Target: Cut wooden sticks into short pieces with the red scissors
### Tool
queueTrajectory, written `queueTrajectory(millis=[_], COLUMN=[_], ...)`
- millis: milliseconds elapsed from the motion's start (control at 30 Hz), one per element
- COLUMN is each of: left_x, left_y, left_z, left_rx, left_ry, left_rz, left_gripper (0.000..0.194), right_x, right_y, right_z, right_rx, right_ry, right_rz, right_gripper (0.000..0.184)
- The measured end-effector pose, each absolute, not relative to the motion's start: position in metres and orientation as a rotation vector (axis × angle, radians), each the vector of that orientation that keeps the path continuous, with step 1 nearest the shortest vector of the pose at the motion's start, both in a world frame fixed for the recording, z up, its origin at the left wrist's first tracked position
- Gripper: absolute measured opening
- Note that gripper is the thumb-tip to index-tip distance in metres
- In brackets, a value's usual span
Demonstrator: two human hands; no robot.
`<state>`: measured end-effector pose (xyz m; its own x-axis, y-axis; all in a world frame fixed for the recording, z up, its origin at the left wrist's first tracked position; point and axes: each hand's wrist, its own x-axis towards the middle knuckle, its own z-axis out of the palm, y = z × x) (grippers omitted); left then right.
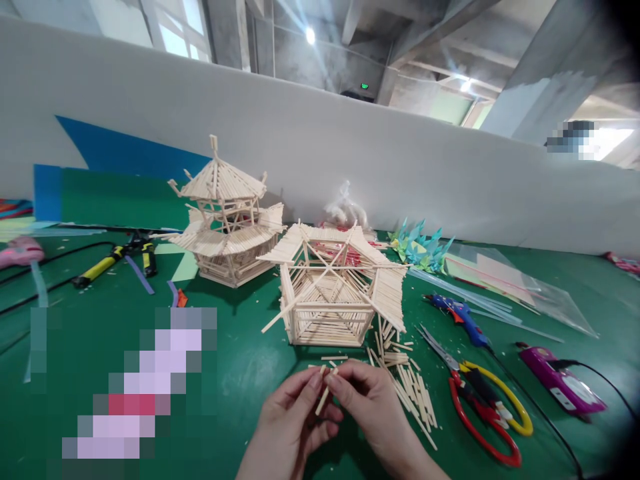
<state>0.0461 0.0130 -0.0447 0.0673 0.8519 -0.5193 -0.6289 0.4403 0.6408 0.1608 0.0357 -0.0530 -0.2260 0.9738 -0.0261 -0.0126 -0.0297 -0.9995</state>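
So we've got a couple of short wooden sticks (325, 398) right at our fingertips, low in the middle of the view, just in front of the nearer stick pavilion. Our left hand (293, 407) is pinching from one side and our right hand (367, 400) from the other, thumbs almost together — we can't really tell which thumb has which stick.

Just past our hands sits that nearer pavilion (333, 323), with sloping eaves around an open top and long sticks crossing over it. Beside our right hand there's a messy pile of loose sticks (417, 393) running up to the pavilion's corner. Behind and to the left stands a taller pavilion (225, 257) with a pointed roof.

Over on the right we have scissors (467, 380) lying with their blades a little apart, a blue glue gun (463, 320) just behind them, and a magenta box (560, 383) with a black cord. Farther back are a spiky teal paper piece (423, 247) and a clear plastic bag (345, 210). Way off left: yellow-and-black pliers (113, 263). It's all on a green table (240, 413), with a white partition (450, 187) behind.
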Motion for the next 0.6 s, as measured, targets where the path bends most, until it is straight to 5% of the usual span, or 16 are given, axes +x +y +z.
queueTrajectory(millis=[167,600], left_x=[0.052,0.050], left_y=[0.007,0.003], left_z=[-0.047,-0.049], left_rx=[0.284,0.325], left_ry=[0.926,0.891], left_rz=[1.207,1.268], left_gripper=[0.022,0.028], right_x=[0.156,0.148], right_y=[0.032,0.031], right_z=[-0.052,-0.053], right_rx=[-1.166,-0.992], right_ry=[-1.384,-1.243], right_rz=[1.246,1.487], right_gripper=[0.021,0.024])
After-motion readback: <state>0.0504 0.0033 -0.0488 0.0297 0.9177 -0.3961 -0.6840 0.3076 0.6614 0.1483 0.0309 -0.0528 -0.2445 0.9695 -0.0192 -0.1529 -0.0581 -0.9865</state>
